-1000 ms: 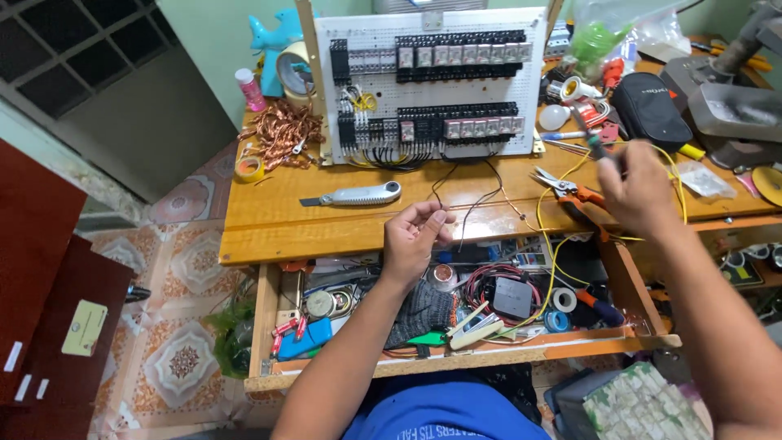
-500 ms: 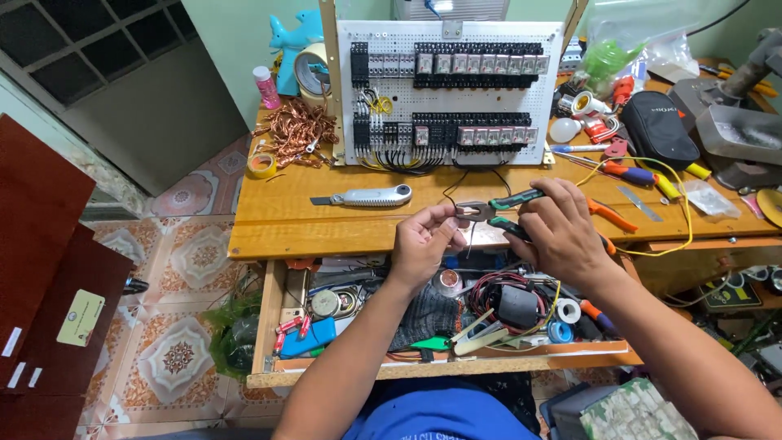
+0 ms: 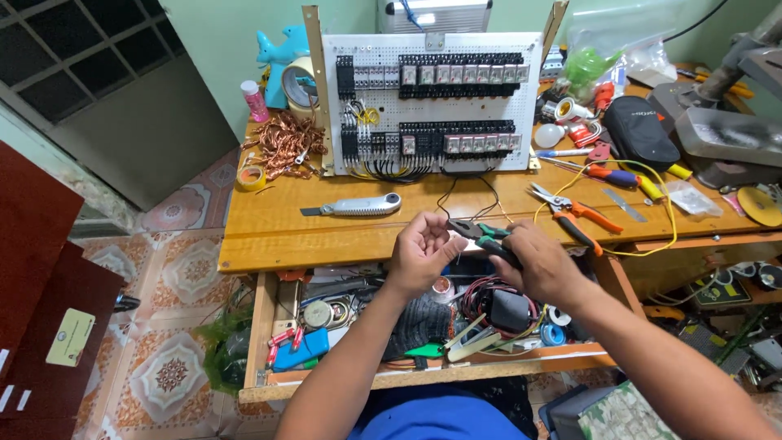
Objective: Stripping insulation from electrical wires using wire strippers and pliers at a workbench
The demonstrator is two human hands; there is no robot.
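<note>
My left hand (image 3: pixel 421 251) pinches the end of a thin black wire (image 3: pixel 446 193) that runs up to the white relay board (image 3: pixel 432 102) at the back of the wooden bench. My right hand (image 3: pixel 538 261) grips green-handled pliers (image 3: pixel 481 233). The plier jaws point left and meet the wire end at my left fingertips, over the front edge of the bench.
A utility knife (image 3: pixel 358 204) lies left of my hands. Orange-handled cutters (image 3: pixel 574 210), a yellow wire (image 3: pixel 660 195) and screwdrivers lie to the right. An open drawer (image 3: pixel 269 326) full of tools and wire coils is below. Copper wire scraps (image 3: pixel 281 138) and tape rolls sit at the back left.
My right hand left the right side of the bench with the green pliers and brought them to the wire end in my left hand. Both hands have since sunk a little toward the bench edge.
</note>
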